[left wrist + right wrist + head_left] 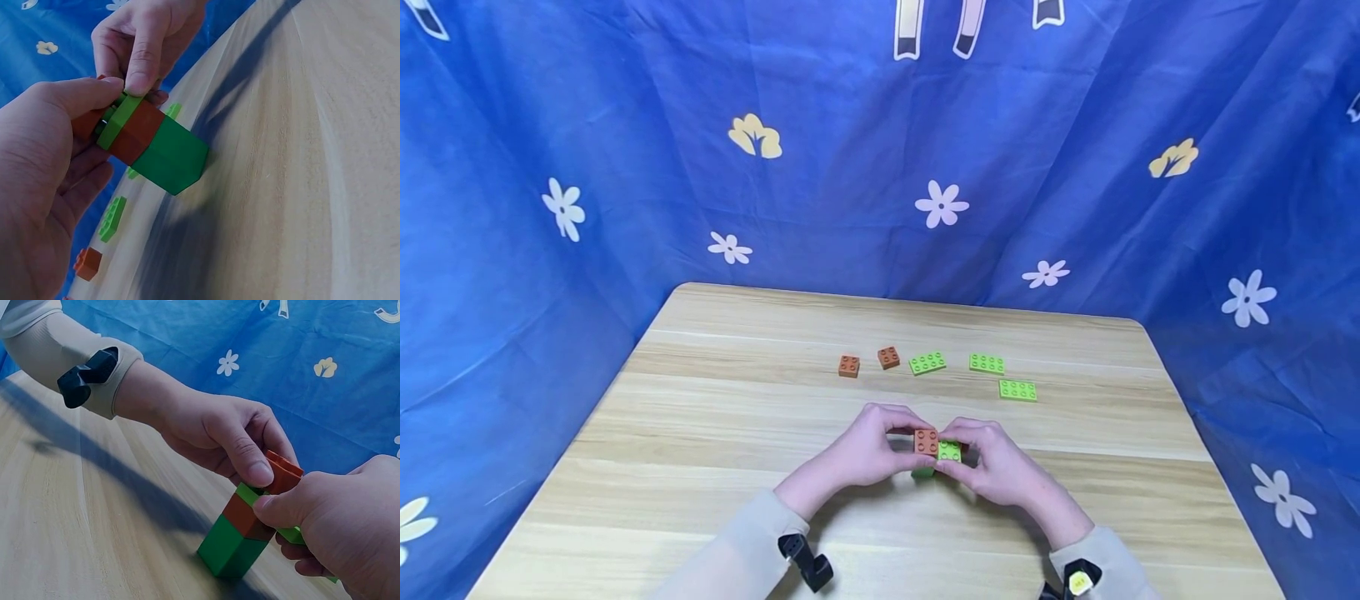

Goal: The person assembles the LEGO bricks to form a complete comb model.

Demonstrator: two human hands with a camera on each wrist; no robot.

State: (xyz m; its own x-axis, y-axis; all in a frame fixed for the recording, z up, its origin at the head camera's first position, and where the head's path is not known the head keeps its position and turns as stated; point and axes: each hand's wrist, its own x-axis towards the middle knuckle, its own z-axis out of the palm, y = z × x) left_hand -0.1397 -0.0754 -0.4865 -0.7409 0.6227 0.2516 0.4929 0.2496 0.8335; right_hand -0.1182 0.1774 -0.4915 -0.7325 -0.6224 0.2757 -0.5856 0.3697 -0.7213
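Note:
Both hands meet at a small stack of building bricks. At its bottom is a dark green brick (231, 547), then a brown-orange brick (137, 134), then a light green plate (949, 451) jutting out to the right. My left hand (868, 446) pinches another brown-orange brick (926, 442) between thumb and fingers on the plate's left end. Some plate studs (107, 114) show beside that brick in the left wrist view. My right hand (996, 462) grips the light green plate, thumb on its near side. Its fingers partly hide the stack's far side.
Beyond the hands on the wooden table (715, 400) lie two loose brown-orange bricks (849, 366) (888, 357). To their right are three light green plates (928, 363) (987, 364) (1018, 391). A blue patterned curtain (850, 167) hangs around the table's back and sides.

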